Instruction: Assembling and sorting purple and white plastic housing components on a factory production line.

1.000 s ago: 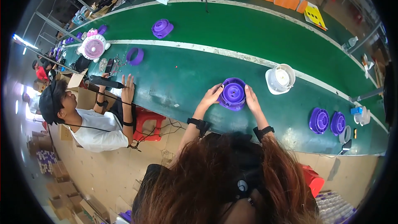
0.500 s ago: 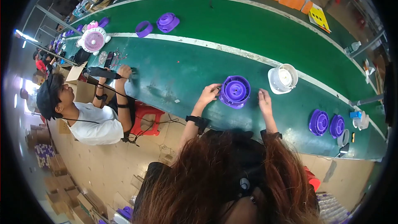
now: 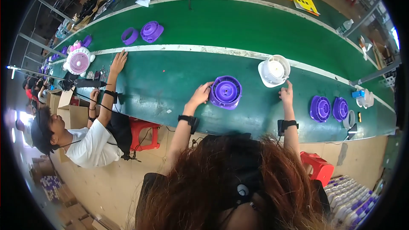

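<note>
A round purple fan housing point(image 3: 226, 91) with concentric rings lies on the green bench in front of me. My left hand point(image 3: 202, 94) grips its left side, fingertips at the rim and thumb lower down. Farther right stands a white fan housing point(image 3: 275, 71) with a round cup on a squarish base. My right hand point(image 3: 287, 93) is just below its right corner, holding nothing, its index finger stretched toward the base. Whether that fingertip touches it, I cannot tell. Dark bands circle both of my wrists.
At right lie two purple housings point(image 3: 320, 109), a grey ring point(image 3: 349, 120) and a clear-white part point(image 3: 365, 98). Across the white rail are a purple ring point(image 3: 129, 36) and another purple housing point(image 3: 151, 32). To my left, a co-worker point(image 3: 91, 138) reaches over the bench near a hanging electric screwdriver point(image 3: 90, 84).
My right hand has left the purple housing's right side and reached toward the white housing. My left hand stays at the purple one. The co-worker's arm has stretched toward the rail. The view has shifted.
</note>
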Demonstrator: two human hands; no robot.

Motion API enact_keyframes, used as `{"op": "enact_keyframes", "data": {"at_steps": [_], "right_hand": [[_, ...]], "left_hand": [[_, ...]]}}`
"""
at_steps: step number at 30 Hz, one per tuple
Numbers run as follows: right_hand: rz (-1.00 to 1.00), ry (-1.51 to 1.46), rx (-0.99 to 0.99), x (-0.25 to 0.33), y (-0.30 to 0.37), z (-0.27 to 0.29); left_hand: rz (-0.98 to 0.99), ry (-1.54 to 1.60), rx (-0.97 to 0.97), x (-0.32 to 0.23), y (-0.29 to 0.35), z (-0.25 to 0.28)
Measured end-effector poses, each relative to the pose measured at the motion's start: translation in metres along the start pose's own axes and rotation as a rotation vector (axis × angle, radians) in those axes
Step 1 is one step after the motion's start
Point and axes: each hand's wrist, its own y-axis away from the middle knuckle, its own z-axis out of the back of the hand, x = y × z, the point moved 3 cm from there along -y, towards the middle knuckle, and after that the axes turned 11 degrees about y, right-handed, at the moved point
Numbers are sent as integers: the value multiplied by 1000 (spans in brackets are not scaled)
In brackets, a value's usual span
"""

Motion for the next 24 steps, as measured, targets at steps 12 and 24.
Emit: {"op": "enact_keyframes", "data": {"at_steps": [12,24], "right_hand": [[395,-26,47,-12,-27,0],[4,-275,310,15,45,-5]], "left_hand": [[147,325,255,-16,-49,-8],[43,170,111,51,43,5]]}}
